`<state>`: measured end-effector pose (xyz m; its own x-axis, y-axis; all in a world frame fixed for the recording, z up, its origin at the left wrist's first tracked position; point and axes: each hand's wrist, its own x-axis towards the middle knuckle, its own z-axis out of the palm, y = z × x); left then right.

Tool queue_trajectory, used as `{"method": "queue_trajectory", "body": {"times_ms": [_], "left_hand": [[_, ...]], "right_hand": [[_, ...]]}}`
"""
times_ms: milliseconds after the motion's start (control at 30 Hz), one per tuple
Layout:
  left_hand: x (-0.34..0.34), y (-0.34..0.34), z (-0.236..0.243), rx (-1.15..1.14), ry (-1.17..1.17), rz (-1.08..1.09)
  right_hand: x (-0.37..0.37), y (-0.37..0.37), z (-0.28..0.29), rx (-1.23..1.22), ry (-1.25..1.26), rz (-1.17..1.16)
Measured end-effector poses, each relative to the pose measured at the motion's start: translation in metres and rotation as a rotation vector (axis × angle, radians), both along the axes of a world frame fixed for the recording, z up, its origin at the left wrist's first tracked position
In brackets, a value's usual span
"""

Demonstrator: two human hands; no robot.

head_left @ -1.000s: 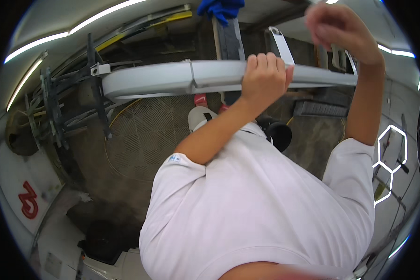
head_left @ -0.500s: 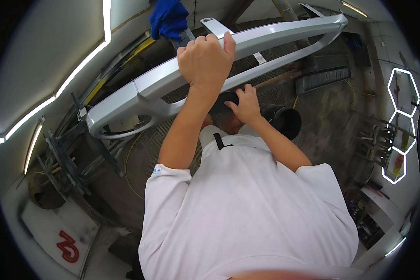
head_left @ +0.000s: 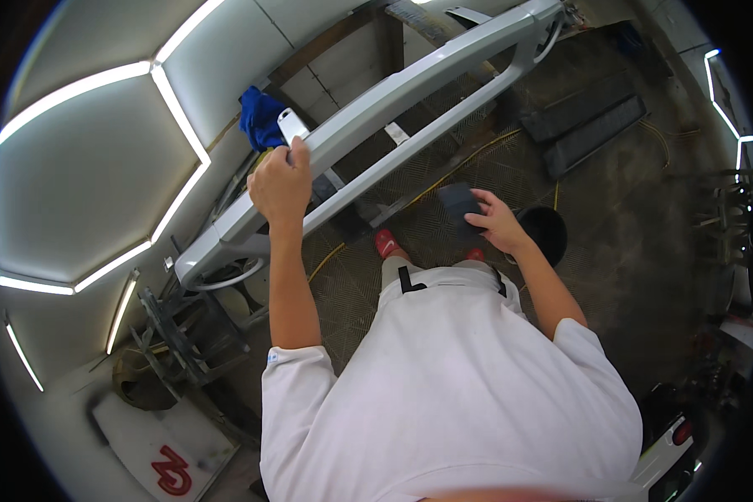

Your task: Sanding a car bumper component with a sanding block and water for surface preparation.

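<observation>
A long silver-grey car bumper (head_left: 410,82) slants from the lower left to the upper right in front of me. My left hand (head_left: 278,188) is closed around the upper bar of its left half, thumb on top. Below the lower bar, apart from the bumper, my right hand (head_left: 495,221) holds a thin, dark grey rectangular sheet (head_left: 458,209) between thumb and fingers. The sheet resembles sandpaper, but its surface is too blurred to be sure.
Behind the bumper hangs a blue cloth (head_left: 261,119). A black bucket (head_left: 544,236) stands on the floor near my right forearm. Farther right lie dark flat panels (head_left: 594,134). A yellow hose (head_left: 452,174) crosses the floor; a metal stand (head_left: 184,339) is at left.
My right hand has drawn away from the bumper to the right, bringing the dark sheet into fuller view. My left hand still grips the upper bar; the whole view has shifted.
</observation>
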<state>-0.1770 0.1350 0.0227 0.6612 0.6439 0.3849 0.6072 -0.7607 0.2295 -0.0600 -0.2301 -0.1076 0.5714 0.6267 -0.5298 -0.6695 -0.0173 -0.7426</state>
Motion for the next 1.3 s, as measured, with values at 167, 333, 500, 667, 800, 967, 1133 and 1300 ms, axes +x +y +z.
{"method": "queue_trajectory", "body": {"times_ms": [167, 333, 500, 667, 800, 967, 1133, 1300], "left_hand": [[0.0, -0.001, 0.005, -0.237, 0.006, 0.207], [0.04, -0.016, -0.011, -0.208, 0.1, 0.175], [0.006, 0.091, -0.047, 0.285, 0.517, 0.053], [-0.018, 0.117, -0.012, -0.392, -0.008, 0.156], [0.006, 0.075, -0.002, -0.293, 0.157, 0.34], [0.028, 0.066, 0.0, -0.199, 0.313, 0.278], [0.045, 0.052, -0.041, -0.231, 0.335, 0.296], [-0.031, 0.115, 0.046, -0.431, 0.269, 0.303]], "right_hand": [[0.033, -0.148, -0.06, 0.036, 0.311, -0.229], [0.038, -0.241, -0.132, 0.12, 0.519, -0.475], [0.042, -0.275, -0.277, -0.13, 0.546, -0.535], [0.041, -0.28, -0.461, -0.627, 0.297, -0.459], [0.039, -0.29, -0.578, -1.189, -0.054, 0.029], [0.043, -0.299, -0.704, -1.335, -0.087, 0.262], [0.028, -0.285, -0.814, -1.489, -0.192, 0.573], [0.022, -0.272, -0.836, -0.57, 0.619, -0.519]]}}
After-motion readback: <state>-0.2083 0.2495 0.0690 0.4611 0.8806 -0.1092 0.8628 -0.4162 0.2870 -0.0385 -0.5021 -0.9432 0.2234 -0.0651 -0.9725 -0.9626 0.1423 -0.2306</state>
